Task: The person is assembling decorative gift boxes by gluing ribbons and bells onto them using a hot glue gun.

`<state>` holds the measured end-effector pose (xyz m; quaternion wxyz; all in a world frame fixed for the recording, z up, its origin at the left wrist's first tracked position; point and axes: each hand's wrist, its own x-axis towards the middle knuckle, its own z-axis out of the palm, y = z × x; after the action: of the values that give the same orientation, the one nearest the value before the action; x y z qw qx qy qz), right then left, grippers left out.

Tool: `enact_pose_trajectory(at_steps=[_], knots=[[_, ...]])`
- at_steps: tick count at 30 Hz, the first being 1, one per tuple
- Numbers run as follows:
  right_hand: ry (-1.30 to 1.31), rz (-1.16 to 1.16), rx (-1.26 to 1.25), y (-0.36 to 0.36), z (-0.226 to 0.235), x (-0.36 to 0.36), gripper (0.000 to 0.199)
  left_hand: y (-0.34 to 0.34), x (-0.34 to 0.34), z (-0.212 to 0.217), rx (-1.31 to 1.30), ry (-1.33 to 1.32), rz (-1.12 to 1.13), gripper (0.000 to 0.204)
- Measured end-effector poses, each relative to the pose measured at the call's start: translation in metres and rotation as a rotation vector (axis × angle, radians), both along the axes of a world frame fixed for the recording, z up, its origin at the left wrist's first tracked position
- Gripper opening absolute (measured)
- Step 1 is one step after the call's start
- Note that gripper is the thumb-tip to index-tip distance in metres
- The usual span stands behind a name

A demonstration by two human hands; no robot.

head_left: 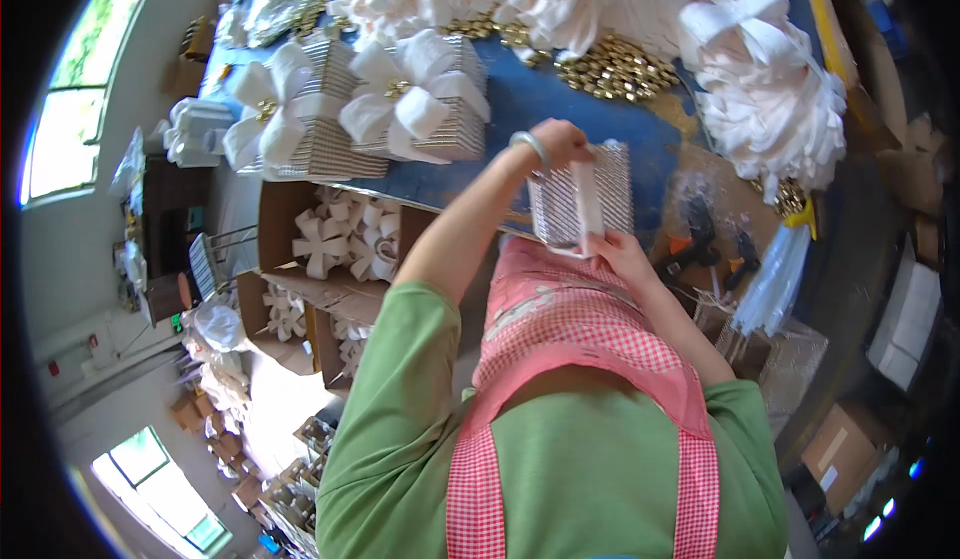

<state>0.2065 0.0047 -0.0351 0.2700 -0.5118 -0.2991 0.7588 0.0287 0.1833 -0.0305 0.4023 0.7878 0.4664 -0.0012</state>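
A small box (pixel 618 187) with a silvery woven-looking pattern rests at the blue table's near edge, close to my body. A white ribbon strip (pixel 584 195) runs across it from far to near. My left hand (pixel 562 143) reaches over from the left, its fingers closed at the strip's far end. At the near end my right hand (pixel 616 255) pinches the strip by the box's lower edge. Left of my hands stand two striped boxes, each topped by a white bow: one bow (pixel 270 107) and another bow (pixel 412 97), with gold centres.
Gold pieces (pixel 622 69) lie in a heap on the blue table (pixel 525 94). White ribbon material (pixel 770 104) is piled at the right. A glue gun (pixel 695 237) lies right of my hands. Below the table's left edge, a cardboard box (pixel 285 227) holds white bows.
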Motion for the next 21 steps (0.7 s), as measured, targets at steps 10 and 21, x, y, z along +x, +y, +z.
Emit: enact_pose_trajectory(at_steps=[10,21], knots=[[-0.115,0.101,0.056,-0.008,-0.02,0.009,0.03,-0.039,-0.019,0.003,0.564,-0.332,0.382,0.024],[-0.177,0.31,0.105,-0.017,-0.028,0.011,0.03,-0.188,0.007,-0.031,-0.871,-0.759,0.933,0.026]])
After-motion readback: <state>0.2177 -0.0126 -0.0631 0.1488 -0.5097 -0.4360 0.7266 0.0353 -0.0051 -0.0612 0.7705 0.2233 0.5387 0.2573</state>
